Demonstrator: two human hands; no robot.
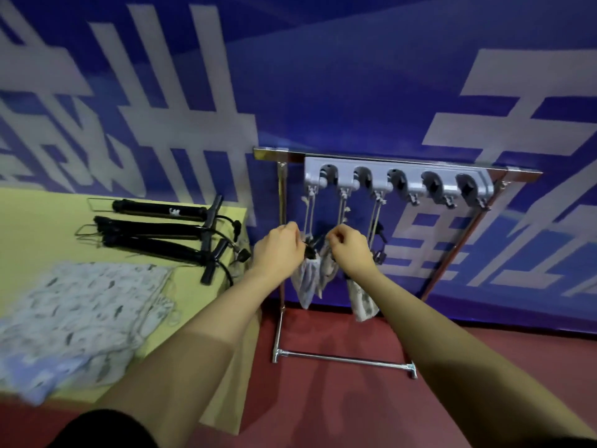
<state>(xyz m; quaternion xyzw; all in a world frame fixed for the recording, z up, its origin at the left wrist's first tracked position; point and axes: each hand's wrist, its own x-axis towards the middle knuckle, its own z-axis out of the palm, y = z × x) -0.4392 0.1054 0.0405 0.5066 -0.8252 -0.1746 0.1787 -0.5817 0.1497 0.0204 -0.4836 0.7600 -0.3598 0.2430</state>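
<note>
A grey hook holder (399,182) with several clips is fixed on a chrome rack (281,240). Patterned drawstring bags hang from its hooks by cords: one bag (307,282) on the left and another (363,302) lower to the right. My left hand (279,250) and my right hand (350,250) are side by side at the top of the left bag. Each hand pinches the bag's mouth or its cord, where something black sticks out. What exactly sits between the fingers is hidden.
A yellow-green table (38,227) stands at the left with three black hand pumps (161,227) and a pile of patterned bags (84,315). A blue banner wall (323,92) is behind the rack. The floor (355,409) is red.
</note>
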